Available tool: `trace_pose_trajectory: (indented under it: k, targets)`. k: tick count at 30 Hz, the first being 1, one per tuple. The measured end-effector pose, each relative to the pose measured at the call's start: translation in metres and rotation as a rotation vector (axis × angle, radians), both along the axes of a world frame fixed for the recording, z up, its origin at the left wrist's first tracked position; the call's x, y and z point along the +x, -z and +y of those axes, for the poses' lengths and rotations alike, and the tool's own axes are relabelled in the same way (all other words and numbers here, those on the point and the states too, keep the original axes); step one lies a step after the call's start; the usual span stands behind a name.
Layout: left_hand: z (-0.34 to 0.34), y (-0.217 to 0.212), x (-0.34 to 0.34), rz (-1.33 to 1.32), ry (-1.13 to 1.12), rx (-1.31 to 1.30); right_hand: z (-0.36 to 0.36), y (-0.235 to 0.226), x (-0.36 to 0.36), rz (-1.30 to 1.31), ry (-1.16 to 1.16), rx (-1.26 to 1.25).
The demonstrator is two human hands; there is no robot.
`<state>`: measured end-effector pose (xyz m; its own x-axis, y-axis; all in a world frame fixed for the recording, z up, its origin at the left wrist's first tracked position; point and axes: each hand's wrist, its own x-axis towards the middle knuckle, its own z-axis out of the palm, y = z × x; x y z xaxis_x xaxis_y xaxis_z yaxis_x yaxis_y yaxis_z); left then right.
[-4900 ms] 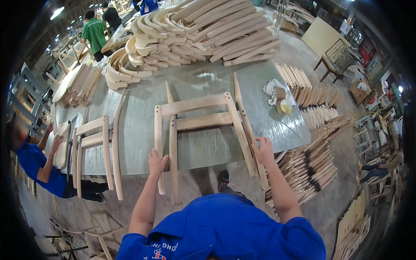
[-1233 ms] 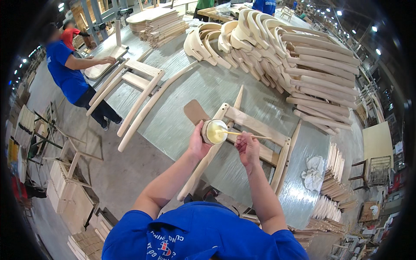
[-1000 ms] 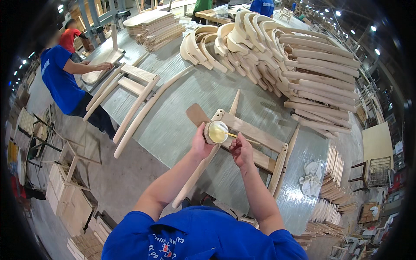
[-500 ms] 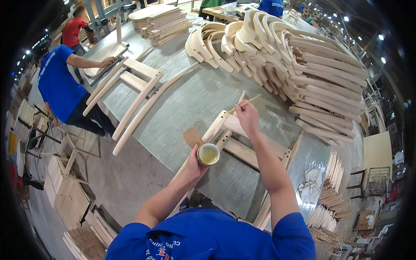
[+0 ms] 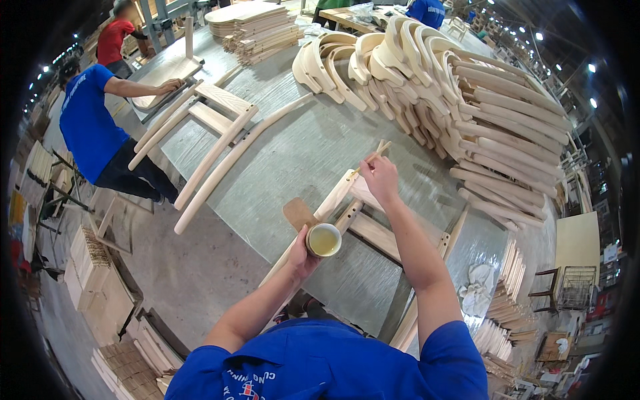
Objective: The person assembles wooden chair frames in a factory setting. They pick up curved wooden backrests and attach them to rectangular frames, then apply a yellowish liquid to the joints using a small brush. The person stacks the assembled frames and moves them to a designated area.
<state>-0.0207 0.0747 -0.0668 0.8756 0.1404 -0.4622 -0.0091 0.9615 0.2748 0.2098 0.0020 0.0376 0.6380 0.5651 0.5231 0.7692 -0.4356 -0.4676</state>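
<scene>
My left hand (image 5: 303, 259) is wrapped round a cup (image 5: 325, 241) of pale yellow liquid, held over the table's near edge. A flat brown piece (image 5: 297, 212) juts out beside the cup; whether it is joined to it I cannot tell. My right hand (image 5: 380, 181) pinches a thin wooden stick (image 5: 381, 149), its lower tip at the end of a pale wooden chair frame (image 5: 336, 193). Dark holes show in the frame's legs and near its right corner. The frame lies on the table below my hands, partly hidden by my right forearm.
A second chair frame (image 5: 220, 120) lies to the left on the grey table (image 5: 280, 160). Curved wooden parts (image 5: 407, 80) are heaped at the far right, beside stacked flat boards (image 5: 260, 33). A co-worker in blue (image 5: 93, 127) stands at the left edge, one hand on a wooden seat.
My right hand has tilted the stick more upright, its tip now at the frame's end. The cup stays in my left hand. The co-worker in blue has shifted slightly.
</scene>
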Motion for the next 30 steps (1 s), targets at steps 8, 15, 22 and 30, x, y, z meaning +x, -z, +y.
trace_pose_trajectory:
  k: [8, 15, 22, 30]
  targets:
    - [-0.001, -0.002, 0.002, 0.022, 0.012, 0.002, -0.001, 0.008, 0.015, 0.012, 0.07, -0.017]
    - [0.0, 0.0, 0.001, 0.01, 0.014, 0.015, 0.004, 0.018, 0.018, 0.044, 0.101, -0.133]
    - [-0.002, -0.004, 0.0, -0.015, 0.039, -0.004, 0.006, 0.02, 0.028, 0.086, 0.083, -0.209]
    - [-0.001, -0.001, 0.001, -0.041, 0.063, -0.013, -0.001, 0.002, 0.019, 0.028, 0.024, -0.214]
